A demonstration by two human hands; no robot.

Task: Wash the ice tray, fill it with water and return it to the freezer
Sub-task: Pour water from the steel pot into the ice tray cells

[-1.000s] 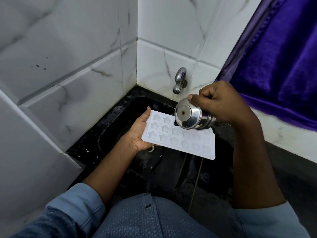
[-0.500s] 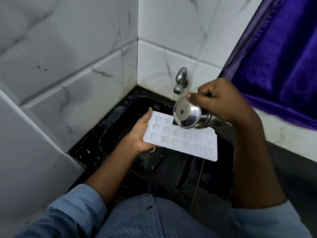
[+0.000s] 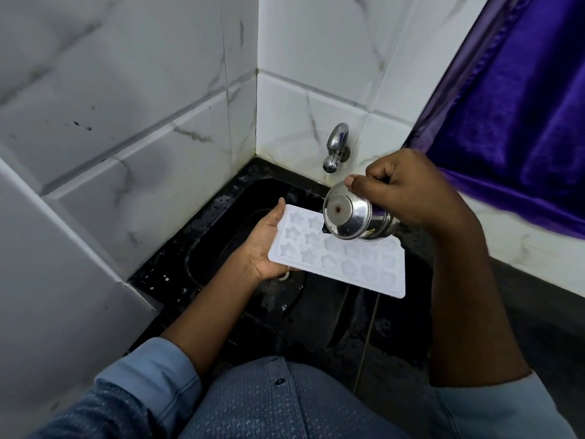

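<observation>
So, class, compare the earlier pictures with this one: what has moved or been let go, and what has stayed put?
Nothing has visibly moved, and nothing was taken hold of or let go. The right hand still grips the pot, tipped over the tray. The left hand still holds the tray's end above the sink, below the tap.

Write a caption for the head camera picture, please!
Left hand holds a white ice tray over the black sink while the right hand tips a steel pot above it.
</observation>
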